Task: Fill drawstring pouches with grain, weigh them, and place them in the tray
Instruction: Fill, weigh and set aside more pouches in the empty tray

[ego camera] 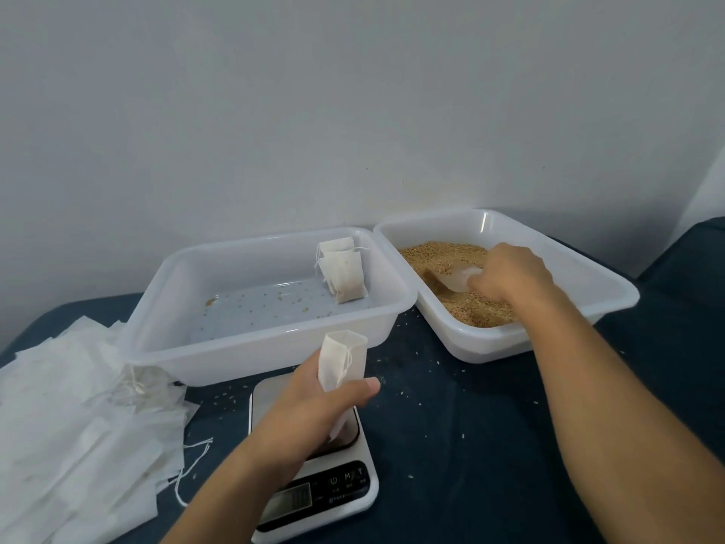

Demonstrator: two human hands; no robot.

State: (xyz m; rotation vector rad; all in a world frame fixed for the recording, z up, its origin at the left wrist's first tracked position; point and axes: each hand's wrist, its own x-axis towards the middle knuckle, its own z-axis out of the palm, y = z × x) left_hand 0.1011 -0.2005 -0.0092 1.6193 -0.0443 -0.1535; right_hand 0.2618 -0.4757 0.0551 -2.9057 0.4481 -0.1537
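Surface: a dark blue table top [451,445] with loose grains scattered over it, mostly between the trays and around the scale.
Room: a plain pale wall [314,111] rises straight behind the table; a corner shows at far right.
Left tray: a translucent white plastic tray [164,351], its floor speckled with stray grain, sits at centre-left.
Filled pouches: two filled pouches [343,274] stand in the tray's far right corner, leaning against the wall of the tray, drawstrings hanging loose.
Grain tray: a second white tray [588,268] stands just to the right, its rim touching the first, tilted askew to the table edge and holding brown grain [443,255].
Scale: a white digital scale [333,484] lies just in front of the left tray, its display toward the person.
Pouch in hand: a white drawstring pouch [341,361] is held above the scale, long axis nearly upright, open mouth pointing up and slightly away, lower end reaching down to the scale's platform.
Left hand: the left hand [314,410] grips the pouch round its middle, thumb across the front.
Right hand: the right hand [510,276] is over the grain tray, fingers curled round the handle of a translucent scoop [455,280] whose bowl lies in the grain.
Spare pouches: a loose heap of flat empty pouches [74,422] covers the table's left side, strings trailing.
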